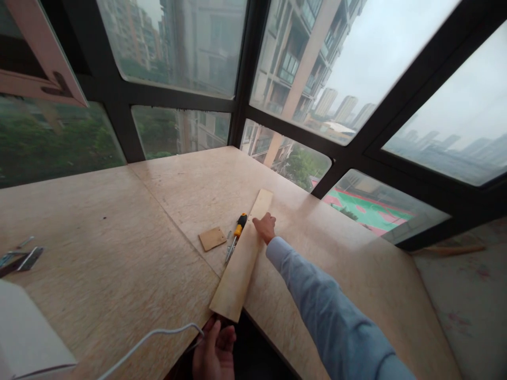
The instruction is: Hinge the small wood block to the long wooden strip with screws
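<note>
A long pale wooden board (240, 269) lies slantwise on the tabletop, its near end jutting past the inner corner. My right hand (266, 227) rests at its right edge towards the far end, fingers bent and drawn together near small holes. Whatever is between those fingertips is too small to make out. Below the near end, my left hand (216, 349) has its thumb up against the board and its other fingers curled; part of its grip is hidden under the wood. A yellow-and-black screwdriver (240, 226) lies along the board's left side, beside small metal pieces.
A small square wooden piece (212, 239) lies left of the screwdriver. A white cable (152, 333) runs to my left hand. Metal hardware (28, 259) and a white box (29, 330) are at the left. Windows border the marble-patterned tabletop (130, 253); a dark gap opens below its inner corner.
</note>
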Demonstrator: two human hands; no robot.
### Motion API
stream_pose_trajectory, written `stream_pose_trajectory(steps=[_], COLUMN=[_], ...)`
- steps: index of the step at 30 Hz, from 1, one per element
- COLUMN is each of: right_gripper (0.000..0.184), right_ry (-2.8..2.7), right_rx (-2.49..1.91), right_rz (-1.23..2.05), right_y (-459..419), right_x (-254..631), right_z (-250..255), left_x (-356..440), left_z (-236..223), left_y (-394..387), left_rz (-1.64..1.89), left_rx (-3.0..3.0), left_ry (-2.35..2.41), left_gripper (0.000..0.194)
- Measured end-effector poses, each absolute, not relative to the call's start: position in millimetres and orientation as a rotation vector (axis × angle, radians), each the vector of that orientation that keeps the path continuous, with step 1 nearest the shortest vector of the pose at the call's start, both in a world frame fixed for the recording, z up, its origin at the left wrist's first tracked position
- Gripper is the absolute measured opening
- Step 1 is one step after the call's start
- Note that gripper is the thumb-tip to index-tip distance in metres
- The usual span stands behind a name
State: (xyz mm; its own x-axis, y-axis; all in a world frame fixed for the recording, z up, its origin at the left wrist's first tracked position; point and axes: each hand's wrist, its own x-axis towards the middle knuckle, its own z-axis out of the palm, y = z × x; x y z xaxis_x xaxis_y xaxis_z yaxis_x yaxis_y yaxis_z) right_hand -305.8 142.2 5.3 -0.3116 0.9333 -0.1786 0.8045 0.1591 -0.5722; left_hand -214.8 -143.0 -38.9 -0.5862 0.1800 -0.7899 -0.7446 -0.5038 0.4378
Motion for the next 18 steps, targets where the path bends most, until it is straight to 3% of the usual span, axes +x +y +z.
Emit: stream_pose_trajectory(steps=[4, 10, 15, 18], right_gripper=[0.05, 0.03, 0.026, 0.036], right_ry=[-2.149, -1.964, -1.81, -1.754], right_rx=[-1.529, -1.266, -1.114, -1.083], right_rz=[1.066, 1.406, 1.547, 1.5], right_y=[148.9, 165.9, 160.5, 146.0], right_x=[-296.9, -252.4, -150.0, -65.0], right_z=[3.3, -10.0, -20.0, -17.5], left_x=[-209.6, -183.8, -186.6, -200.0], left_z=[-30.5, -19.4, -17.4, -17.2], left_y=[-139.6, -122.9, -118.8, -118.6], left_rz=[2.111, 1.879, 2.033, 2.124], left_rx=[-0.926, -0.706, -0.727, -0.747], left_ry=[1.054, 1.06, 1.107, 1.154], left_gripper=[0.024, 0.024, 0.02, 0.016])
